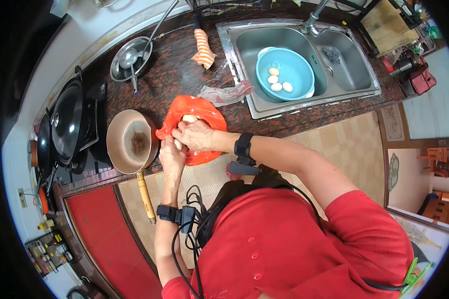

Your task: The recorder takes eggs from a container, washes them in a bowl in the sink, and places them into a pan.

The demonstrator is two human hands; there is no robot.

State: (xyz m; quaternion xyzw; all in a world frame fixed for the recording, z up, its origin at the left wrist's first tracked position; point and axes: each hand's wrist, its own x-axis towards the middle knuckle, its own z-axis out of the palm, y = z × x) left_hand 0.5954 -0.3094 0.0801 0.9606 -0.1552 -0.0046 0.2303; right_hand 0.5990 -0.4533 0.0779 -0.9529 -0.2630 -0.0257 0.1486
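An orange-red plastic bag [209,112] lies with its mouth spread at the counter's front edge. Inside it, a pale egg [189,118] shows just beyond my right hand. My left hand [172,157] is closed around another pale egg [178,145] at the bag's near left side. Reaching in from the right, my right hand [197,135] has its fingers bent down over the bag's opening, close to that held egg. Its fingertips are partly hidden, so its grip is unclear. Left of the bag stands a beige saucepan [116,140] with brownish residue on its bottom.
A blue basin [299,69] with several eggs [276,87] stands in the sink's left bowl [243,41]. A crumpled clear bag [224,93] lies behind the orange one. The saucepan's wooden handle [146,196] overhangs the counter edge. A metal bowl [116,67] with ladles and a lidded wok [67,119] are leftward.
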